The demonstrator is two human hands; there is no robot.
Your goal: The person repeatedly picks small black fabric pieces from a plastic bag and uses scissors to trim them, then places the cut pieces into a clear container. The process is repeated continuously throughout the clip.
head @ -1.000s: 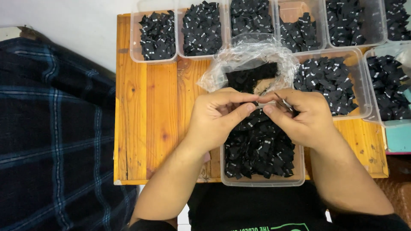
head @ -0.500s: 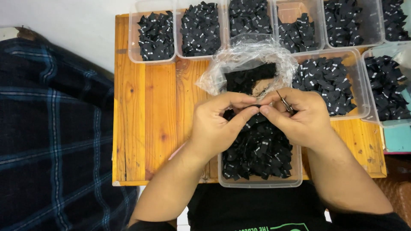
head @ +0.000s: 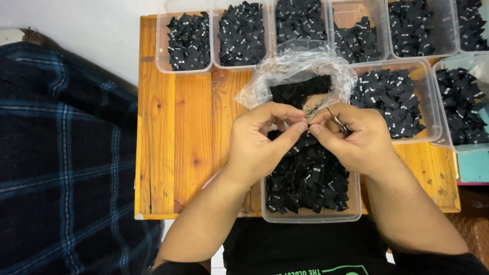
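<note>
While our hands have scarcely shifted since a moment ago, our left hand (head: 262, 145) pinches a small black label (head: 305, 113) against our right hand (head: 356, 137), which grips small snips (head: 337, 122), above the clear tub (head: 310, 216) of labels on the bench (head: 173, 127); the work remains mid-step.

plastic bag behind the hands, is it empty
No, the clear plastic bag lies open on the wooden table with a dark heap of black labels inside.

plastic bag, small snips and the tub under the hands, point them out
plastic bag (head: 285, 76), head view, on its crumpled clear left side
small snips (head: 336, 121), head view, on the metal blade by the right hand
tub (head: 310, 218), head view, on its near clear rim
</note>
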